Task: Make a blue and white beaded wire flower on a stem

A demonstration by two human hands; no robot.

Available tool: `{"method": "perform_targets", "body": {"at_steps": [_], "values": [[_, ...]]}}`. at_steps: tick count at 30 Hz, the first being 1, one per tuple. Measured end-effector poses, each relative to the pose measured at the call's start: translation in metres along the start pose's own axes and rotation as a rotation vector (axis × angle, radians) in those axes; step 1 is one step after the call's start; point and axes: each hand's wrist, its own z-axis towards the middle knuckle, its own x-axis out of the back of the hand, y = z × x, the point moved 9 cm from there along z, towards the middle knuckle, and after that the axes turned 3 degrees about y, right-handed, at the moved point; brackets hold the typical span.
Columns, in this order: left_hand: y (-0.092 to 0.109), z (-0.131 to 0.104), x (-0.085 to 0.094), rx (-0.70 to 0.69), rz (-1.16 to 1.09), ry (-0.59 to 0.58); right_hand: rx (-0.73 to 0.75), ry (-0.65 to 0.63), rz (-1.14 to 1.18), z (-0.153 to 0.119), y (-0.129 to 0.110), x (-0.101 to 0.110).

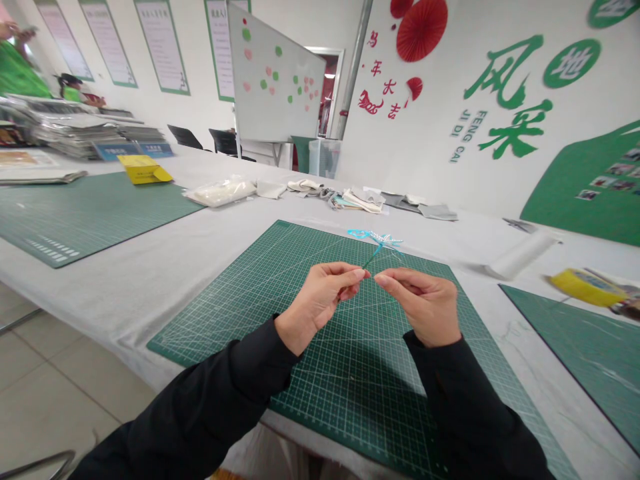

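My left hand (327, 293) pinches the thin dark-green stem of a blue flower-like ornament (379, 240) between thumb and fingers. The ornament has blue loops and rows of small white or clear beads, and it points up and away from me. Just to the right, my right hand (423, 297) is closed in a pinch, its fingertips almost touching those of the left. Whatever lies between the right fingertips is too small to make out. Both hands are held above a green gridded cutting mat (350, 393).
A second cutting mat (100, 213) with a yellow card box (145, 170) lies left. Behind are a clear plastic bag (223, 192) and folded cloths (360, 199). At right are a white roll (523, 255), a yellow item (587, 287) and another mat (580, 353). A person (73, 87) is far left.
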Motion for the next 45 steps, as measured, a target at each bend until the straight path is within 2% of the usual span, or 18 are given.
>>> {"method": "perform_targets", "body": {"at_steps": [10,14,17,19,24,29,33,38,42,45], "values": [[-0.003,0.001,-0.002,0.035,-0.065,-0.018,0.013,-0.031,-0.049,0.000,-0.002,-0.004],[-0.002,0.001,0.002,0.036,-0.055,0.029,0.033,-0.038,-0.083,-0.001,-0.005,-0.004],[0.003,0.001,0.006,-0.016,0.002,0.080,0.077,-0.032,-0.133,-0.001,-0.008,-0.004],[0.007,0.001,0.010,-0.058,0.075,0.132,0.171,-0.050,-0.215,0.000,-0.014,-0.006],[0.010,0.004,0.025,-0.079,0.279,0.255,0.559,-0.099,-0.447,-0.005,-0.042,-0.011],[0.014,0.009,0.040,-0.061,0.385,0.331,0.751,0.075,-0.605,-0.008,-0.066,0.016],[0.011,0.011,0.035,0.001,0.537,0.241,0.801,0.102,-0.655,-0.003,-0.084,0.027],[0.002,0.008,0.019,0.029,0.677,0.045,0.811,-0.014,-0.686,0.006,-0.099,0.015],[-0.001,0.002,0.006,0.032,0.742,-0.109,0.793,-0.068,-0.665,0.013,-0.098,0.014],[-0.004,-0.004,-0.002,0.067,0.773,-0.223,0.753,-0.080,-0.594,0.020,-0.083,0.019]]}}
